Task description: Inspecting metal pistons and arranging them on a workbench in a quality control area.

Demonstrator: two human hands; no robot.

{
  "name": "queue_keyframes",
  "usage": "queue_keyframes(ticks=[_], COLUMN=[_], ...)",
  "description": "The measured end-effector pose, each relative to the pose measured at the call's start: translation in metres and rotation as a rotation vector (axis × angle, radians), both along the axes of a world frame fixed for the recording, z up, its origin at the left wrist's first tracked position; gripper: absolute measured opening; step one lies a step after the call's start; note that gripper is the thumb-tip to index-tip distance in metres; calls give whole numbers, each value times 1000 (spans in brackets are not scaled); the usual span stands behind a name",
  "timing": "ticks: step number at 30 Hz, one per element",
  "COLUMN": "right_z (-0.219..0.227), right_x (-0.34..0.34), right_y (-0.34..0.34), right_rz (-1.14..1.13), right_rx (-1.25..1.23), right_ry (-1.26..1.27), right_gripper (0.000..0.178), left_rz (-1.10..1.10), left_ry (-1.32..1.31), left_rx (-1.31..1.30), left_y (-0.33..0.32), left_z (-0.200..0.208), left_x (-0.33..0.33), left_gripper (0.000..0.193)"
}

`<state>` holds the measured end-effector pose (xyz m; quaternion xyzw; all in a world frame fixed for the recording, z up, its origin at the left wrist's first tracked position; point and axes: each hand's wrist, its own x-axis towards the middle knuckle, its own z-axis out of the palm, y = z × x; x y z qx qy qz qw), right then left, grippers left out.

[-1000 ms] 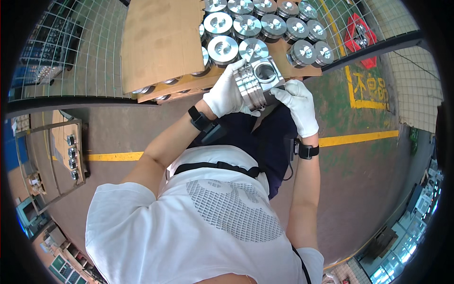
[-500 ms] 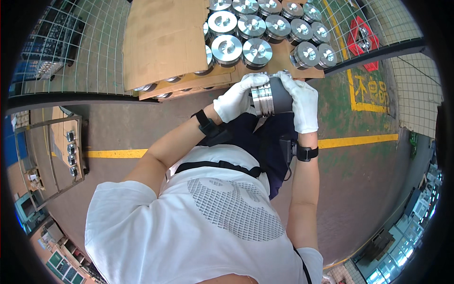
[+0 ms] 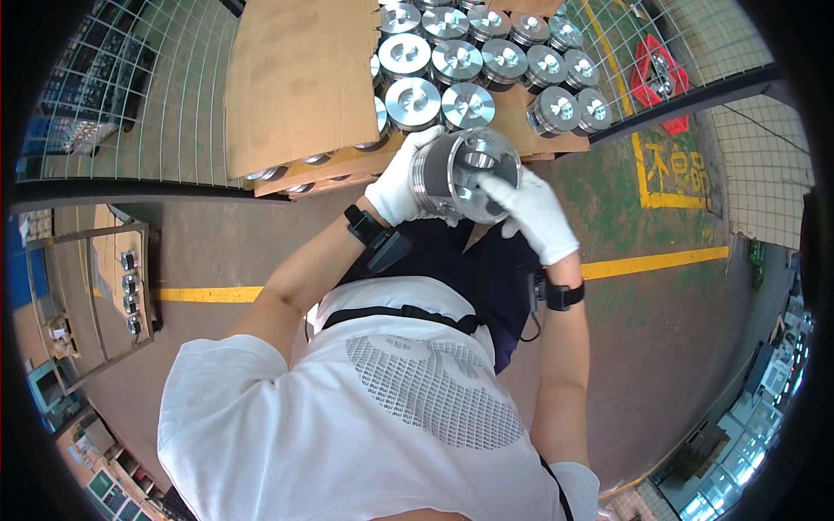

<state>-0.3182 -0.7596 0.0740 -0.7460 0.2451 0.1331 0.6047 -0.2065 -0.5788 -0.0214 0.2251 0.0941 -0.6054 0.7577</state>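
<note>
A metal piston [image 3: 440,174] with a dark grey skirt is held in front of me, its hollow end turned toward the right and up at me. My left hand [image 3: 400,184], in a white glove, is closed around the ringed end of the piston. My right hand [image 3: 540,215], also gloved in white, is at the hollow end. Its forefinger stretches over the rim into the opening, while the thumb stands apart below; the other fingers are partly hidden.
Several pistons [image 3: 413,103] stand on cardboard just beyond my hands. A cardboard sheet [image 3: 300,87] covers the pile's left side. Wire mesh fencing [image 3: 174,95] flanks it. A red crate [image 3: 658,78] lies at the far right, and a framed cart [image 3: 104,286] stands left.
The piston has turned so that its hollow end faces me, and moved slightly left. My right hand has left the piston's side and its forefinger now reaches into the opening.
</note>
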Motion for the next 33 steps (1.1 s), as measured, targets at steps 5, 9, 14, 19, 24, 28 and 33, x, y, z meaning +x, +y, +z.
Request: queue_keyframes(ticks=[5,9,14,19,24,28,33], right_z=[-43,-36,-53,-30,0,-8,-26], right_x=[3,17,31,44,60,55,28], right_y=[5,15,19,56,83,75,43], right_rz=[-164,-162,122,216,157,117,64], right_rx=[17,20,-595,-778,-293,-105,-62], right_ry=[-77,55,-242,-121,-46,-78,4], right_gripper=[23,26,37,38,46,46,34], left_rz=[-75,-154,-217,17,51,230,370], left_ry=[-76,-1278,-1001,-736,-609,-595,-711], left_rx=[191,841,875,564,572,621,949], left_y=[10,54,54,68,99,141,210], left_z=[27,38,89,35,27,22,28], left_x=[7,11,-8,-22,-10,17,81], left_gripper=[59,64,81,57,34,29,21])
